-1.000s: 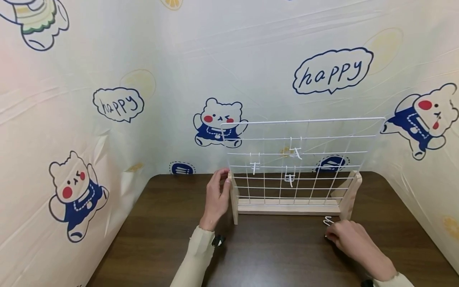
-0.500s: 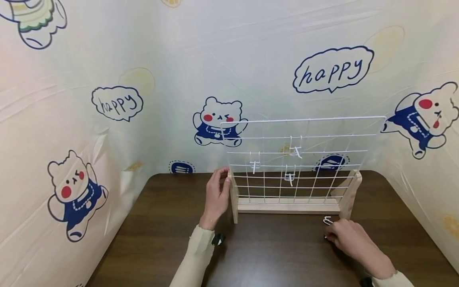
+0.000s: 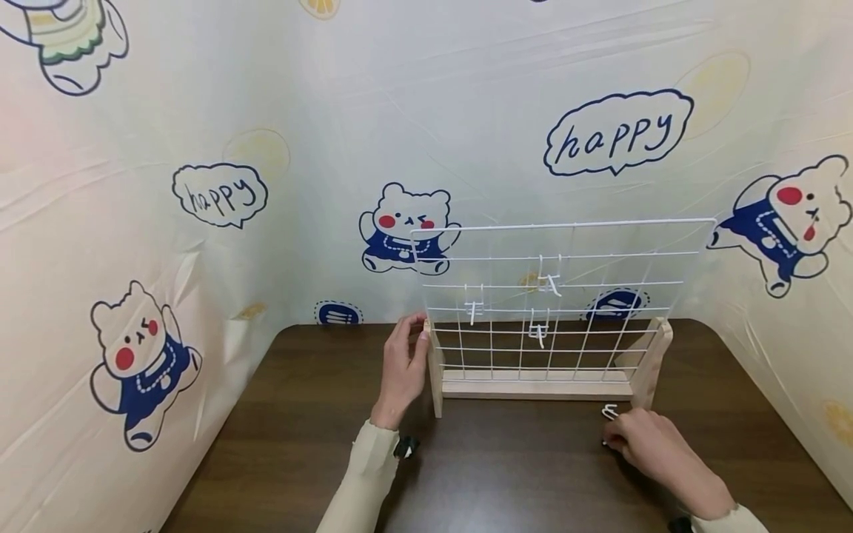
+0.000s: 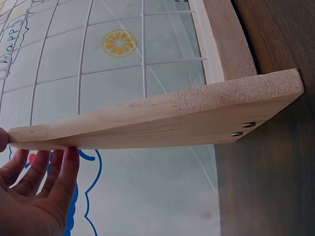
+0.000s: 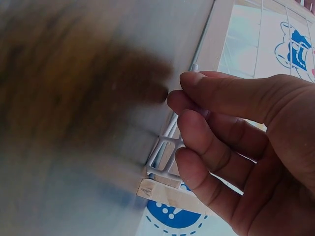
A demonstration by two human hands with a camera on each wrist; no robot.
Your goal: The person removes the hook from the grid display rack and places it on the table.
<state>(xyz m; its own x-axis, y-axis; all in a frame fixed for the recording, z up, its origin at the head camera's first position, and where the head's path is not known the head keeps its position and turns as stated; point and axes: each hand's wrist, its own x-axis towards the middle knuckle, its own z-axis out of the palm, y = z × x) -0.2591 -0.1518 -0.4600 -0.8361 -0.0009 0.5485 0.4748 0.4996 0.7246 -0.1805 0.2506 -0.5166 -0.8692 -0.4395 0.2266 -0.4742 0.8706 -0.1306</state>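
Pinched between thumb and fingertips of the right hand (image 3: 651,446): white wire hook (image 5: 166,156), frame projecting beyond the fingers toward the wooden stand (image 3: 536,388). Positioned low over the table (image 3: 506,474), in front of the stand's right end; contact with table not determinable. Gripped near its upper end by the left hand (image 3: 403,370): left upright (image 4: 147,132). Mounted on white wire grid (image 3: 566,225): three hooks (image 3: 538,332). Legible on backdrop (image 3: 480,89), inside two speech bubbles (image 3: 620,133): "happy".

The right grip (image 3: 649,446) hides part of the white hook (image 5: 172,158) (left sleeve (image 3: 363,474) cut off below).
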